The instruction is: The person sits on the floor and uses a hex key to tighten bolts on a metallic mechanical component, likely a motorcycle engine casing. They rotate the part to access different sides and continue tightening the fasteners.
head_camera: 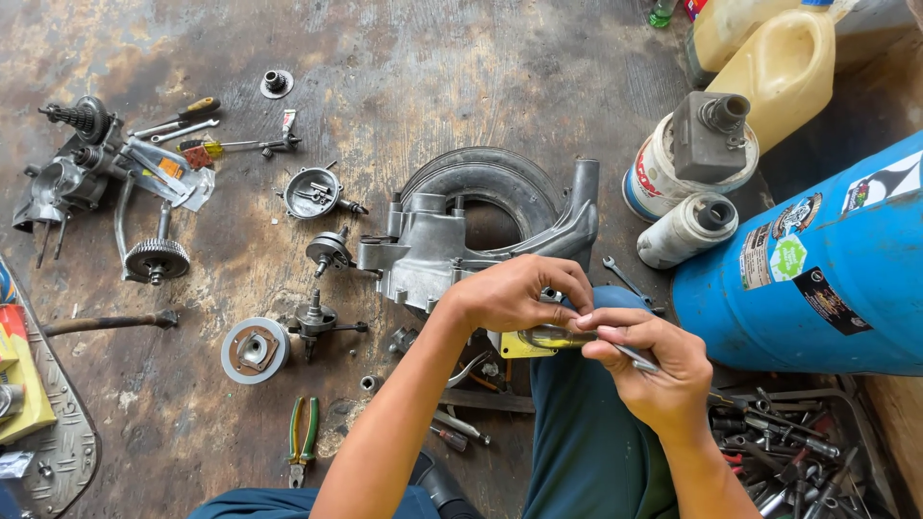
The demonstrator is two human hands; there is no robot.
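— What were the hands doing?

— Near the lower middle of the frame, the left hand (514,293) was curled shut around a small metal part (553,337). The right hand (654,370) pinched a thin metal tool (636,358) against that part.

— And around them?

— Just above lay a grey engine casing (452,245) on the stained floor (385,86). Green-handled pliers (303,437) lay lower left, a blue drum (817,279) stood at the right, and a tray of tools (798,461) sat lower right.

Small shiny curved metal part (548,337), level, pinched over knee beside grey engine casing (433,255)
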